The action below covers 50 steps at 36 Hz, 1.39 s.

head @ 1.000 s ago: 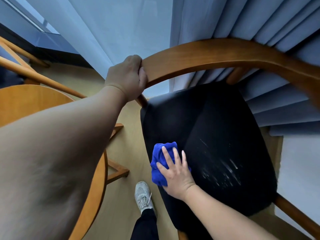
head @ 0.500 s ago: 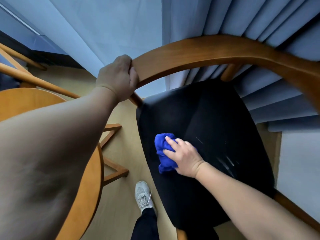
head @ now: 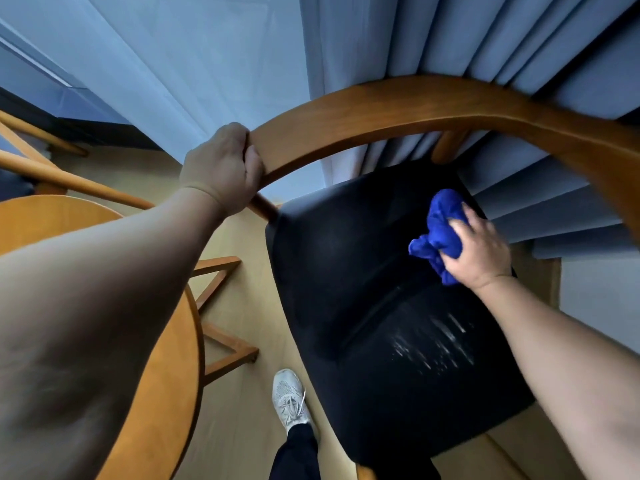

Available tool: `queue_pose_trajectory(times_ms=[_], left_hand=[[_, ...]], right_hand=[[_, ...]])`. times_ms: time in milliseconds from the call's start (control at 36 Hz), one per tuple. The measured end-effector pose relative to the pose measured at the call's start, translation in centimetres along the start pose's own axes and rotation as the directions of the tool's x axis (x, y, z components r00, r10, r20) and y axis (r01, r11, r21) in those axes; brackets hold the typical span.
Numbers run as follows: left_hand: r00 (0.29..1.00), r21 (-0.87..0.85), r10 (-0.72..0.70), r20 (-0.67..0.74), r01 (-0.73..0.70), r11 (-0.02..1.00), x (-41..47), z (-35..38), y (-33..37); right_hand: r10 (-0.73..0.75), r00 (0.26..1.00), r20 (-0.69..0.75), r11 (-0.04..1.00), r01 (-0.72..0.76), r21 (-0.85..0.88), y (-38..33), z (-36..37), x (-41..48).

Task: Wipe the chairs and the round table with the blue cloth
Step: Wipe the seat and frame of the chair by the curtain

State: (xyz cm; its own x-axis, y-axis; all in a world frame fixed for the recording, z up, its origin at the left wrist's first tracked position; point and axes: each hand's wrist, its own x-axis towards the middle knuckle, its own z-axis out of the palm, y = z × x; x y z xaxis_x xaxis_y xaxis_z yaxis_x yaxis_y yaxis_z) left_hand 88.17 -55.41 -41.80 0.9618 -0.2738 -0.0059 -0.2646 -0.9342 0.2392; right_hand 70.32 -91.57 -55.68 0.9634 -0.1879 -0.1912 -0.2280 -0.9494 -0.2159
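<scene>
A wooden chair with a curved backrest rail and a black seat fills the middle. My left hand grips the left end of the rail. My right hand holds the bunched blue cloth against the far right part of the seat. Pale streaks show on the seat nearer to me. The round wooden table lies at the lower left, mostly hidden behind my left arm.
Blue-grey curtains hang right behind the chair. A second chair's wooden rails cross the far left. The table's wooden base struts stand on the tan floor, and my foot in a white shoe is beside the seat.
My right hand has swept the blue cloth from the near left of the seat across to its far right. My left hand has kept its grip on the rail.
</scene>
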Motion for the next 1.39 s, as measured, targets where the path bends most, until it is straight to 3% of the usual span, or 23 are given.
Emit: queue_pose_trajectory(times_ms=[83, 139, 250, 389, 556, 694, 833, 917, 1028, 1167, 1278, 1389], left_hand=[[1.0, 0.0, -0.005, -0.014, 0.005, 1.0, 0.1, 0.0, -0.1], [1.0, -0.004, -0.002, -0.011, 0.002, 1.0, 0.1, 0.0, -0.2], [0.999, -0.011, -0.032, -0.011, 0.031, 0.999, 0.1, 0.1, -0.2], [1.0, -0.012, -0.019, -0.011, 0.019, 1.0, 0.1, -0.1, 0.1], [1.0, -0.012, -0.022, -0.022, 0.022, 1.0, 0.1, 0.0, 0.1], [0.999, -0.016, -0.025, -0.02, 0.025, 1.0, 0.1, 0.1, 0.0], [1.0, -0.015, -0.016, -0.004, 0.016, 1.0, 0.0, 0.0, 0.0], [1.0, -0.011, -0.005, -0.011, 0.005, 1.0, 0.0, -0.2, 0.1], [1.0, -0.015, -0.007, -0.009, 0.007, 1.0, -0.1, -0.3, 0.3], [1.0, -0.014, -0.024, -0.018, 0.023, 1.0, -0.1, 0.0, 0.1], [0.999, -0.026, -0.037, -0.01, 0.037, 0.999, -0.1, -0.1, 0.3], [1.0, -0.033, -0.027, -0.003, 0.026, 0.999, -0.1, -0.1, 0.2]], right_hand=[[0.22, 0.972, -0.077, 0.974, -0.216, 0.067, 1.3, -0.5, 0.7], [0.393, 0.92, -0.02, 0.916, -0.389, 0.1, 1.4, -1.1, 1.7], [0.486, 0.87, 0.081, 0.863, -0.492, 0.113, -0.3, -2.1, 2.7], [0.211, 0.977, -0.025, 0.976, -0.21, 0.057, -2.3, -1.5, 1.7], [-0.123, 0.987, 0.102, 0.992, 0.122, 0.01, -10.1, -1.2, 3.5], [-0.131, 0.973, 0.191, 0.986, 0.148, -0.077, -13.0, -0.5, 6.9], [-0.166, 0.966, 0.199, 0.978, 0.187, -0.09, -10.0, -0.6, 6.7], [-0.092, 0.984, 0.152, 0.993, 0.102, -0.065, -6.5, -1.2, 6.2], [0.119, 0.982, 0.146, 0.993, -0.117, -0.023, -1.4, -2.2, 4.3], [0.428, 0.874, 0.232, 0.895, -0.445, 0.026, 2.0, -4.2, 3.0], [0.483, 0.819, 0.31, 0.851, -0.522, 0.054, 2.9, -5.4, 2.3], [0.555, 0.788, 0.268, 0.806, -0.589, 0.064, 2.7, -5.0, 1.5]])
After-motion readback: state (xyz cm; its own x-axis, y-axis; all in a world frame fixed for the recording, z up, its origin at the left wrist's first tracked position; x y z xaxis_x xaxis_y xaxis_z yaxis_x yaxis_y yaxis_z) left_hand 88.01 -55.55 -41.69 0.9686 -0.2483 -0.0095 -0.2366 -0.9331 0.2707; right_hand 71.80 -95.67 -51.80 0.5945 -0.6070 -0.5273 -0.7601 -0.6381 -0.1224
